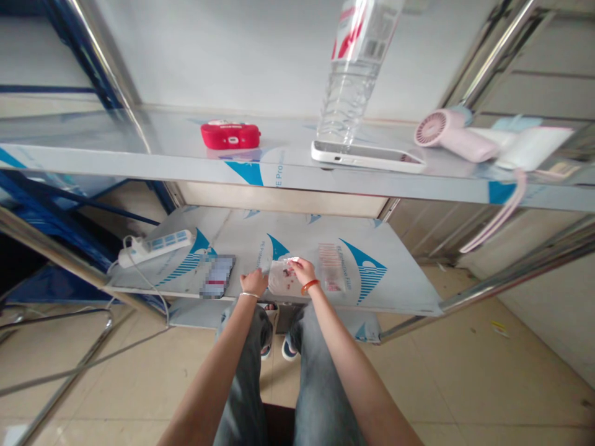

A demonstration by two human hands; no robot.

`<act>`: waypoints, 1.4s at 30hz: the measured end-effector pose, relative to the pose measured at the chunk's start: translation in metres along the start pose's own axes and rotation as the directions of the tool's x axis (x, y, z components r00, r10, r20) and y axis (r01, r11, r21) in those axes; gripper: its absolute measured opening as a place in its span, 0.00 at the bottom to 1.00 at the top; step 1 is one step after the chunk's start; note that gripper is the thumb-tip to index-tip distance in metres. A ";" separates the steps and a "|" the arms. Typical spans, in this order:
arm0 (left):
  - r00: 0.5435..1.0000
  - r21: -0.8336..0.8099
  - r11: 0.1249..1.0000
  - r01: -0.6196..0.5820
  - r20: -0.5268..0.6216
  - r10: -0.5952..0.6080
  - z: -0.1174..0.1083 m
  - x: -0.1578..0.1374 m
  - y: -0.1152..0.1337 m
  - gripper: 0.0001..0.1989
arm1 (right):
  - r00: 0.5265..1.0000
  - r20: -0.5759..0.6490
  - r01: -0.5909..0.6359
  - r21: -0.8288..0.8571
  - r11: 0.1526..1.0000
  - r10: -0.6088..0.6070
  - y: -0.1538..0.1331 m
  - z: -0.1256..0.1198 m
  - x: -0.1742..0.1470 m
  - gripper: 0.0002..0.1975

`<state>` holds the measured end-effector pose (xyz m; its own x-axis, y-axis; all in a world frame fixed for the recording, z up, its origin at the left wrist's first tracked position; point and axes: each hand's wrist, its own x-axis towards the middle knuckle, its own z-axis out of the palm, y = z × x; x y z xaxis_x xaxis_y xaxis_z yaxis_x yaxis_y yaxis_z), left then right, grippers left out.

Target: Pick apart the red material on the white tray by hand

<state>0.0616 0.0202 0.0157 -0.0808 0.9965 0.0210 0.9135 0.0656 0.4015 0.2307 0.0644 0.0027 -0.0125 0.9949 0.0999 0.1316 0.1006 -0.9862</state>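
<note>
The right hand [304,271] pinches the plastic [279,282] near its edge. The left hand [254,282] curls beside it; I cannot tell whether it grips anything.

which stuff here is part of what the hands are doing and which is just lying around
In the work:
- pale sheet or bag with small dark bits, pinched by the right hand
- clear pack beside it, probably

Apparently just lying about:
- lower-shelf phone
- power strip
- red case
- water bottle
- white phone
- pink fan
</note>
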 end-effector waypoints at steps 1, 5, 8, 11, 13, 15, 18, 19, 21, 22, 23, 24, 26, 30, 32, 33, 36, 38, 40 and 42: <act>0.992 -0.055 0.997 -0.060 -0.118 0.053 -0.003 -0.001 0.006 0.20 | 1.000 0.018 -0.001 -0.021 1.000 0.002 0.000 -0.002 0.000 0.11; 0.829 -0.184 0.864 -0.469 -0.429 0.359 -0.009 -0.008 0.030 0.23 | 1.000 0.018 0.008 -0.088 0.996 -0.007 -0.003 -0.004 -0.002 0.10; 0.841 -0.314 0.814 -0.489 -0.417 0.345 -0.008 -0.010 0.039 0.17 | 0.999 -0.001 0.043 -0.142 0.989 -0.044 -0.009 -0.002 -0.004 0.11; 0.914 -0.557 0.736 -0.386 -0.340 0.222 -0.008 -0.008 0.041 0.13 | 0.984 -0.063 0.146 -0.221 0.964 -0.164 -0.016 0.002 -0.009 0.14; 0.957 -0.738 0.609 -0.290 -0.234 0.172 -0.008 -0.004 0.040 0.11 | 0.965 -0.106 0.206 -0.265 0.942 -0.241 -0.022 0.005 -0.013 0.16; 0.983 -0.884 0.437 -0.167 -0.113 0.146 -0.007 0.001 0.040 0.12 | 0.954 -0.128 0.221 -0.308 0.925 -0.271 -0.027 0.007 -0.016 0.17; 0.995 -0.982 0.190 0.002 0.021 0.101 -0.003 0.005 0.041 0.15 | 0.958 -0.120 0.203 -0.353 0.913 -0.259 -0.030 0.010 -0.017 0.18; 0.995 -0.991 0.124 0.044 0.055 0.086 -0.002 0.005 0.042 0.16 | 0.961 -0.115 0.195 -0.358 0.913 -0.250 -0.030 0.011 -0.017 0.18; 0.990 -0.993 0.016 0.119 0.120 0.076 -0.002 0.005 0.046 0.16 | 0.967 -0.105 0.182 -0.359 0.915 -0.234 -0.028 0.013 -0.017 0.16; 0.985 -0.988 -0.028 0.152 0.149 0.082 -0.003 0.005 0.048 0.17 | 0.968 -0.102 0.180 -0.359 0.916 -0.230 -0.027 0.014 -0.017 0.15; 0.980 -0.981 -0.065 0.181 0.174 0.095 -0.004 0.004 0.049 0.17 | 0.968 -0.098 0.183 -0.358 0.916 -0.232 -0.026 0.015 -0.017 0.14; 0.974 -0.974 -0.090 0.208 0.198 0.112 -0.005 0.004 0.051 0.17 | 0.966 -0.093 0.193 -0.356 0.914 -0.240 -0.026 0.016 -0.018 0.12; 0.963 -0.964 -0.098 0.248 0.234 0.137 -0.006 0.004 0.053 0.19 | 0.959 -0.087 0.223 -0.350 0.910 -0.269 -0.026 0.018 -0.020 0.11; 0.955 -0.961 -0.072 0.267 0.254 0.154 -0.004 0.005 0.054 0.20 | 0.959 -0.075 0.229 -0.364 0.903 -0.273 -0.029 0.023 -0.025 0.10; 0.957 -0.959 -0.102 0.264 0.246 0.156 -0.003 0.005 0.053 0.20 | 0.965 -0.063 0.211 -0.389 0.897 -0.254 -0.030 0.025 -0.027 0.12; 0.958 -0.958 -0.116 0.262 0.244 0.152 -0.003 0.005 0.053 0.20 | 0.966 -0.054 0.211 -0.401 0.892 -0.252 -0.030 0.025 -0.027 0.12; 0.959 -0.958 -0.117 0.263 0.246 0.140 -0.005 0.005 0.052 0.20 | 0.961 -0.027 0.236 -0.430 0.871 -0.274 -0.029 0.025 -0.028 0.13; 0.960 -0.962 -0.090 0.257 0.243 0.140 -0.006 0.004 0.052 0.21 | 0.957 -0.020 0.248 -0.453 0.856 -0.288 -0.027 0.025 -0.029 0.13; 0.971 -0.977 -0.017 0.213 0.210 0.116 -0.008 0.003 0.053 0.22 | 0.957 -0.020 0.246 -0.479 0.843 -0.291 -0.027 0.025 -0.030 0.13; 0.991 -0.986 0.131 0.101 0.111 0.070 -0.010 0.001 0.055 0.22 | 0.958 -0.021 0.238 -0.502 0.832 -0.286 -0.027 0.026 -0.031 0.13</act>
<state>0.1083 0.0242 0.0468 0.0282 0.9982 -0.0524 -0.2817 0.0582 0.9577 0.2020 0.0308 0.0229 -0.0290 0.9243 0.3806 0.6038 0.3196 -0.7302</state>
